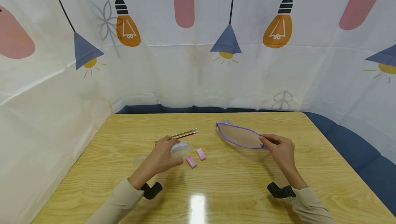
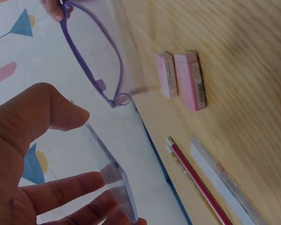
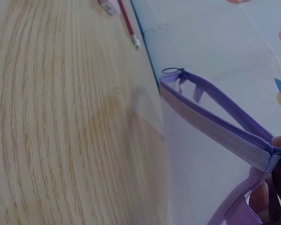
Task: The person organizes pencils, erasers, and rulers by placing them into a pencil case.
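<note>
A clear, flat plastic piece is held by my left hand above the left part of the table, between thumb and fingers; its exact kind is hard to tell. My right hand pinches one end of a purple-edged mesh zip pouch, whose zipped mouth gapes. Two pink erasers lie side by side between the hands. Beyond the left hand lie a red-striped pencil and a gold pencil. A clear ruler rests beside them, partly hidden by the left hand in the head view.
The wooden table runs back to a dark blue padded edge. Behind it hangs a white curtain printed with lamps and bulbs. A black wrist mount is on each wrist.
</note>
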The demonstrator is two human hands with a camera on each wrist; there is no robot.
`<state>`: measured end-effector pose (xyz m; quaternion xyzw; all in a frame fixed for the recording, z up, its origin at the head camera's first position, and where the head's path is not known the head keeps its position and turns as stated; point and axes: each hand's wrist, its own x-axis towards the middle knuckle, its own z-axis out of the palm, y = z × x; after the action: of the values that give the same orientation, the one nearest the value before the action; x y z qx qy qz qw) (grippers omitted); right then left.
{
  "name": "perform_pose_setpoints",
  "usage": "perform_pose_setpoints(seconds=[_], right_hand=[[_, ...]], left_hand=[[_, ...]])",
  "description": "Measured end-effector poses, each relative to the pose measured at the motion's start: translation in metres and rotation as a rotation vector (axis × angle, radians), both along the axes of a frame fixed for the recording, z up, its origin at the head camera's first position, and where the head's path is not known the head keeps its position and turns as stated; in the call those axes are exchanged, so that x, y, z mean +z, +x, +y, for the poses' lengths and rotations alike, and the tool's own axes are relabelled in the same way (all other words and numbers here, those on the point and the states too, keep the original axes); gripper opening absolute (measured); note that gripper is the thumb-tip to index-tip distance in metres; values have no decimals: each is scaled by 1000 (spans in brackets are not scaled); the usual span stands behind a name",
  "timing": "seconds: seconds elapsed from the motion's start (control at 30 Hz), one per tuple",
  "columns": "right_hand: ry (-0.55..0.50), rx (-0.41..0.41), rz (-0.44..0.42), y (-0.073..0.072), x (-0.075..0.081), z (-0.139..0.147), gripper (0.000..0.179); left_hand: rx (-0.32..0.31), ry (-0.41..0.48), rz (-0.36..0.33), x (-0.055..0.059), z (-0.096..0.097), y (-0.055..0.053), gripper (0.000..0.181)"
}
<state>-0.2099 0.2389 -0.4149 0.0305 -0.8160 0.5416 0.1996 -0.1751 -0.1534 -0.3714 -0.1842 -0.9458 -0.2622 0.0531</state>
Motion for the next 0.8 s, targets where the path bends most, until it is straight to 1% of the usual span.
perform_pose_setpoints(seconds=[0.17,0.4,0.5,0.63,0.8], right_hand=[[-4,5,-9,1,1,0,29],[-15,14,-12,1,2,-1,29],[-14,15,-14,2,1,-1,28],[-19,16,-20,1,-1,0,28],[-22,14,-28,0,-2,1,27]], left_hand=[[-18,-3,14,8,7,-2,52],[-24,-2,-24,19,18,-8,54],[-38,-3,-14,23,23,-10,53],[-65,8,3,27,29,-13,52],[-92,38,-4,28,37,-15,52]])
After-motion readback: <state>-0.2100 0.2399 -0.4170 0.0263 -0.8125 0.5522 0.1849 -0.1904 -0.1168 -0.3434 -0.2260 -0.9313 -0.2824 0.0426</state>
